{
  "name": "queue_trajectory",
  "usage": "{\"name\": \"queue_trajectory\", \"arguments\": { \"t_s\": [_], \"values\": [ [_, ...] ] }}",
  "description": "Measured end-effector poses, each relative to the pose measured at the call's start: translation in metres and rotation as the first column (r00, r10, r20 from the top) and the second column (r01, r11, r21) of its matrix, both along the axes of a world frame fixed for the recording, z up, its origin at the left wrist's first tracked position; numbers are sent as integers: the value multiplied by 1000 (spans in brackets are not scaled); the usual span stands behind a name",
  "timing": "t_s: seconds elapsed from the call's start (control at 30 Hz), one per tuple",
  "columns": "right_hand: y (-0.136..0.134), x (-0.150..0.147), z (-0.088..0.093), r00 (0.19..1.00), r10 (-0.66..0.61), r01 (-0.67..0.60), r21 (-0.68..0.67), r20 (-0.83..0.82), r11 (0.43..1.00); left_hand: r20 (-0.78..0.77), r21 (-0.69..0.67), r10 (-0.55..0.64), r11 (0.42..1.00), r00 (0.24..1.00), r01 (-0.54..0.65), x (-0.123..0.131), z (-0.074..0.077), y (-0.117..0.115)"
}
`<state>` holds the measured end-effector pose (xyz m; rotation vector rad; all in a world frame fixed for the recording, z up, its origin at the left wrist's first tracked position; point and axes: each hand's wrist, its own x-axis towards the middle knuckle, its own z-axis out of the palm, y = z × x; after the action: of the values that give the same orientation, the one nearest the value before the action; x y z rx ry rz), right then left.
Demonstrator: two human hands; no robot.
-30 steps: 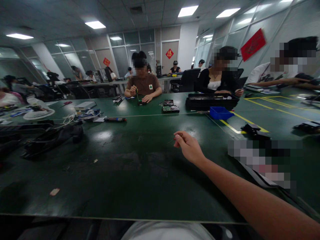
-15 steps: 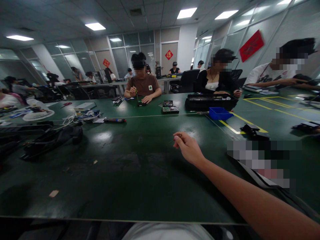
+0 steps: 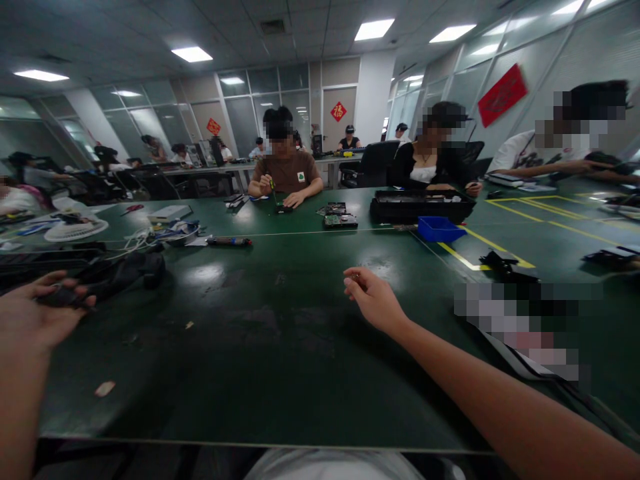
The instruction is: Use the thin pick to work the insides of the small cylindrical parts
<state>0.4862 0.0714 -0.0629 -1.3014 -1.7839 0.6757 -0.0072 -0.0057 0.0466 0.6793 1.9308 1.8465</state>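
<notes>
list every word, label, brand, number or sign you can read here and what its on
"福": red diamond sign on the door at the back
Too blurred to read: smaller red diamond further left; large red sign at right; print on the white shirt
Pixelated, unreadable: flat item on the table
No lettering visible: dark object in the left hand

Left hand (image 3: 35,323): above worktable (image 3: 225,387), left side.
Right hand (image 3: 376,301): above worktable, right of centre.
Hard drive (image 3: 341,221): on worktable, beyond right hand.
Bin (image 3: 440,230): right of hard drive.
</notes>
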Motion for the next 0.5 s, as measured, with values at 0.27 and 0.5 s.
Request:
{"name": "queue_trajectory", "arguments": {
  "t_s": [0.27, 0.5],
  "values": [
    [-1, -1, 1, 1000, 11, -11, -9, -9, 1000, 274, 204, -504, 863, 819, 463, 99, -10, 50],
    [-2, -1, 5, 1000, 0, -1, 18, 13, 1000, 334, 193, -755, 641, 565, 743, 209, -32, 75]
  ]
}}
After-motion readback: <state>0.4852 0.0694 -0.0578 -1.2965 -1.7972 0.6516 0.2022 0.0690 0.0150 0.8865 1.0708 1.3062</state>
